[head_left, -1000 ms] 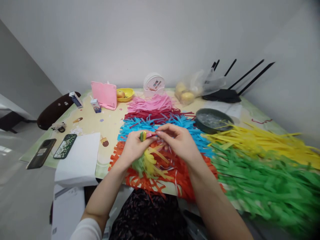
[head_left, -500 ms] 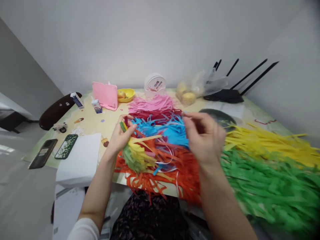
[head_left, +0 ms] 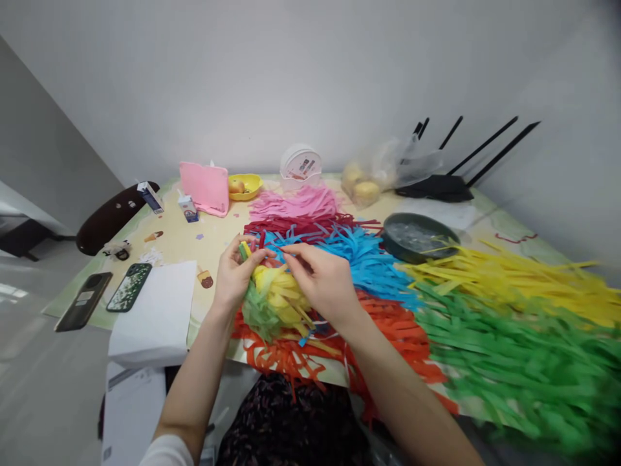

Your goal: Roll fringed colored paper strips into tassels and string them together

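Note:
My left hand [head_left: 235, 274] is closed on a paper tassel [head_left: 279, 294] of yellow and pale green strips, its rolled ends poking up between thumb and fingers. My right hand [head_left: 324, 279] is pinched just right of my left fingertips, over the tassel's top. What the pinch holds is too small to make out. Beneath both hands lie blue paper strips [head_left: 373, 262] and orange-red paper strips [head_left: 398, 330]. Beyond them are dark red strips [head_left: 310, 228] and pink strips [head_left: 295, 204].
To the right spread yellow strips [head_left: 524, 278] and green strips [head_left: 514, 356]. A dark round dish [head_left: 420, 238] stands behind them, near a black router [head_left: 436, 188]. At left are two phones [head_left: 129, 288] [head_left: 85, 301], white paper [head_left: 160, 317] and a pink tablet case [head_left: 204, 186].
My right hand has moved left, from over the blue strips to beside my left fingertips, uncovering the round dish. The left hand stays nearly in place with the tassel.

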Available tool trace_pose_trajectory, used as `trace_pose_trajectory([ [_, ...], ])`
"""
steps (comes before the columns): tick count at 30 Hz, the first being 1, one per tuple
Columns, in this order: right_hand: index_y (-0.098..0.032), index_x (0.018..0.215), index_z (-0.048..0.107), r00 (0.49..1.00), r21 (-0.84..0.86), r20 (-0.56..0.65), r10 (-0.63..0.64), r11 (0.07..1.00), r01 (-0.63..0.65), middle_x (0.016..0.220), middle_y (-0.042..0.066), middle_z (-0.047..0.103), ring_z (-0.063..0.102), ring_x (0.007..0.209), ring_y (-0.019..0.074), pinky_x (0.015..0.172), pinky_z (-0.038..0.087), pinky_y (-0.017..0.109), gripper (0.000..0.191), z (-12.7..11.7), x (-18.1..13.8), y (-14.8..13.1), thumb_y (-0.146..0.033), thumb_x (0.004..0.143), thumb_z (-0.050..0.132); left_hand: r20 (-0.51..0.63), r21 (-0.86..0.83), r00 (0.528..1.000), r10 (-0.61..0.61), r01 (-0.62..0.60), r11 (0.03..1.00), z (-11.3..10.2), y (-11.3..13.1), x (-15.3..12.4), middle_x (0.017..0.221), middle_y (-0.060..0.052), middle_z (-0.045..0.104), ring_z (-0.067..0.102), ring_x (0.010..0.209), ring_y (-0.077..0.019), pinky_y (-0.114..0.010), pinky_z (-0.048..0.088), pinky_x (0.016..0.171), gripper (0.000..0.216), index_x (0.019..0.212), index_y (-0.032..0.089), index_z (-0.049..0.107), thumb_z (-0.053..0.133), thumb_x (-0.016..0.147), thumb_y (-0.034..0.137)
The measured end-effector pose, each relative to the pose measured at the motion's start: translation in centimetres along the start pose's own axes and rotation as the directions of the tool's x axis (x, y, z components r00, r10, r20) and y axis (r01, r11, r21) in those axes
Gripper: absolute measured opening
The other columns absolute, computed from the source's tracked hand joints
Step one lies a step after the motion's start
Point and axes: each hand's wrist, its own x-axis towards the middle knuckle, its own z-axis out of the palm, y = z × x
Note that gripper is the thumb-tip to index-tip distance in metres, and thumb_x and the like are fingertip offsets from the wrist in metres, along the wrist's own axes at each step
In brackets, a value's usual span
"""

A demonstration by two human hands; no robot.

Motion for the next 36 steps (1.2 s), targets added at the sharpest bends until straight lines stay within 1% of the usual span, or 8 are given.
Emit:
trace_pose_trajectory([
  [9, -0.019, 0.090, 0.072, 1.000, -0.040, -0.025, 0.009, 0.999, -0.010, 0.083, 0.004, 0.076, 0.070, 0.070, 0.0165, 0.066, 0.050, 0.025, 0.019, 0.0, -0.5, -0.3, -0.022, 0.093, 0.053, 0.018, 0.088, 0.998, 0.054, -0.055, 0.995, 1.0, 0.0, -0.8, 0.074, 0.000, 0.073, 0.068, 0.063, -0.0143, -0.024, 0.052, 0.062, 0.029, 0.091, 0.018, 0.059, 0.077, 0.075, 0.036],
  [14, -0.018, 0.107, 0.069, 0.981, 0.103, -0.025, 0.192, 0.977, -0.189, 0.074, 0.003, 0.072, 0.067, 0.065, 0.0173, 0.065, 0.051, 0.028, 0.024, -0.1, -0.6, -0.1, -0.030, 0.090, 0.058, 0.058, 0.439, 0.970, 0.237, -0.238, 0.866, 1.1, 0.1, -1.3, 0.076, -0.001, 0.074, 0.067, 0.070, -0.0143, -0.024, 0.051, 0.069, 0.009, 0.084, 0.018, 0.072, 0.073, 0.078, 0.025],
  [16, -0.018, 0.115, 0.066, 0.943, 0.311, 0.090, 0.321, 0.890, -0.333, 0.070, 0.001, 0.070, 0.066, 0.062, 0.0167, 0.063, 0.053, 0.029, 0.033, -0.3, -0.3, 0.4, -0.035, 0.087, 0.062, 0.151, 0.517, 0.949, 0.276, -0.314, 0.796, 1.0, 0.1, -1.5, 0.081, -0.002, 0.077, 0.069, 0.075, -0.0152, -0.025, 0.052, 0.073, 0.009, 0.087, 0.019, 0.075, 0.067, 0.082, 0.020],
  [19, -0.018, 0.098, 0.069, 0.846, 0.551, 0.360, 0.393, 0.642, -0.533, 0.067, 0.001, 0.069, 0.063, 0.055, 0.0152, 0.054, 0.054, 0.028, 0.034, -0.7, 0.1, 1.3, -0.044, 0.076, 0.072, 0.267, 0.544, 0.920, 0.287, -0.390, 0.743, 0.8, -0.2, -1.6, 0.092, -0.004, 0.079, 0.072, 0.082, -0.0173, -0.027, 0.053, 0.079, 0.015, 0.093, 0.020, 0.078, 0.065, 0.085, 0.019],
  [22, -0.019, 0.084, 0.068, 0.792, 0.630, 0.410, 0.453, 0.487, -0.605, 0.060, -0.002, 0.064, 0.053, 0.043, 0.0099, 0.040, 0.046, 0.022, 0.034, -0.8, 0.1, 1.7, -0.044, 0.066, 0.082, 0.296, 0.537, 0.911, 0.288, -0.408, 0.738, 0.8, -0.5, -1.4, 0.094, -0.006, 0.079, 0.073, 0.084, -0.0191, -0.028, 0.055, 0.081, 0.015, 0.094, 0.020, 0.079, 0.068, 0.085, 0.022],
  [28, -0.020, 0.079, 0.067, 0.770, 0.825, 0.256, 0.584, 0.283, -0.490, 0.054, -0.006, 0.058, 0.045, 0.040, 0.0057, 0.030, 0.032, 0.014, 0.030, 0.2, -0.4, 0.8, -0.035, 0.059, 0.085, 0.311, 0.466, 0.890, 0.334, -0.449, 0.763, 1.9, 0.1, -0.9, 0.091, -0.006, 0.080, 0.073, 0.084, -0.0186, -0.028, 0.055, 0.079, 0.017, 0.097, 0.021, 0.079, 0.066, 0.087, 0.026],
  [33, -0.021, 0.074, 0.065, 0.771, 0.916, 0.125, 0.624, 0.226, -0.331, 0.075, -0.003, 0.069, 0.044, 0.042, 0.0031, 0.029, 0.027, 0.012, 0.023, -0.3, -0.2, 0.6, -0.025, 0.059, 0.082, 0.317, 0.473, 0.899, 0.301, -0.425, 0.772, 2.8, 0.5, -0.8, 0.097, -0.007, 0.079, 0.073, 0.086, -0.0193, -0.029, 0.054, 0.082, 0.018, 0.099, 0.021, 0.080, 0.067, 0.086, 0.023],
  [36, -0.022, 0.071, 0.061, 0.783, 0.942, -0.039, 0.621, 0.285, -0.179, 0.074, -0.004, 0.069, 0.040, 0.039, 0.0026, 0.029, 0.023, 0.012, 0.019, -2.3, 0.2, 1.3, -0.025, 0.064, 0.079, 0.284, 0.473, 0.927, 0.246, -0.358, 0.805, 2.3, 0.1, -0.4, 0.100, -0.007, 0.079, 0.072, 0.093, -0.0207, -0.032, 0.053, 0.089, 0.014, 0.091, 0.021, 0.080, 0.068, 0.084, 0.024],
])
